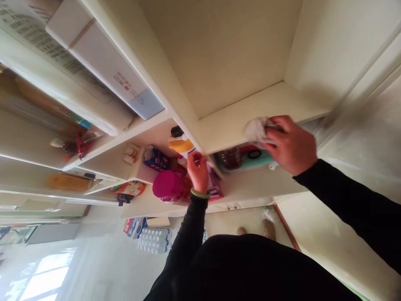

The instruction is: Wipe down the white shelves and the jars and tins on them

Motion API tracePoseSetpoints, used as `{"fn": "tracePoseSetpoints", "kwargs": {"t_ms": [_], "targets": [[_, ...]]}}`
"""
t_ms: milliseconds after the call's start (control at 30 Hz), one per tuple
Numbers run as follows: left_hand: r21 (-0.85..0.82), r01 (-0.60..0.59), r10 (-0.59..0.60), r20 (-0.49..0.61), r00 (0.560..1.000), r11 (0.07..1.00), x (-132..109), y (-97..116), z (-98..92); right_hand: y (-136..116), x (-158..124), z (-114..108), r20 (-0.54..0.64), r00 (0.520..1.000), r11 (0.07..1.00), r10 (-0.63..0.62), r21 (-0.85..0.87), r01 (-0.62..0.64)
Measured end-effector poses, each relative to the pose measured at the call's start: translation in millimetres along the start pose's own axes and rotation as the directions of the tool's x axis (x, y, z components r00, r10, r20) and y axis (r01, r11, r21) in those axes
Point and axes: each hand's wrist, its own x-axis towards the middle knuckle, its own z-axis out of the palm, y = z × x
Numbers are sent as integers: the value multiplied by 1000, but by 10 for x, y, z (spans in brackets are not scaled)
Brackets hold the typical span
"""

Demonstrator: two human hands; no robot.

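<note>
A crumpled whitish cloth, blurred by motion, is gripped in my right hand over a cream shelf board. Below that board, a teal tray holds dark items. My left hand, with a green band at the wrist, is at the shelf's front edge with its fingers curled; what it may hold is too small to make out. Close to it are a jar with a magenta lid, a yellow and white container and a dark blue box.
White boxes fill the upper left shelf. An orange-patterned tin and a small dark item stand on a lower ledge. Packs of bottled water lie on the floor. Cabinet knobs show beneath the shelf.
</note>
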Motion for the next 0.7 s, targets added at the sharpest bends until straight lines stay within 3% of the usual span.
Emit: {"fn": "tracePoseSetpoints", "kwargs": {"t_ms": [100, 200, 300, 433, 533, 600, 700], "targets": [[-9, -11, 11, 0, 1000, 1000, -7, 15, 0, 308, -103, -112, -78, 986, 986, 150, -62, -155], [-10, 3, -3, 26, 1000, 1000, -5, 30, 0, 247, -108, -158, -76, 969, 967, 236, -79, -242], [-25, 10, -9, 38, 999, 1000, 2, 39, 7, -225, 8, -68, 49, 983, 984, 176, -48, -174], [-54, -9, 10, 23, 1000, 999, 6, 49, 17, -1053, 267, 172, 270, 959, 996, -88, 34, 82], [-39, -5, 6, 18, 1000, 999, 5, 51, 12, -1344, 395, 238, 328, 930, 986, -167, 36, 164], [-27, 6, -6, 10, 1000, 1000, 6, 46, 5, -1276, 405, 186, 341, 922, 983, -182, 39, 179], [-15, 13, -13, -1, 1000, 1000, 13, 29, 0, -871, 309, 33, 308, 940, 989, -148, 26, 147]]}}
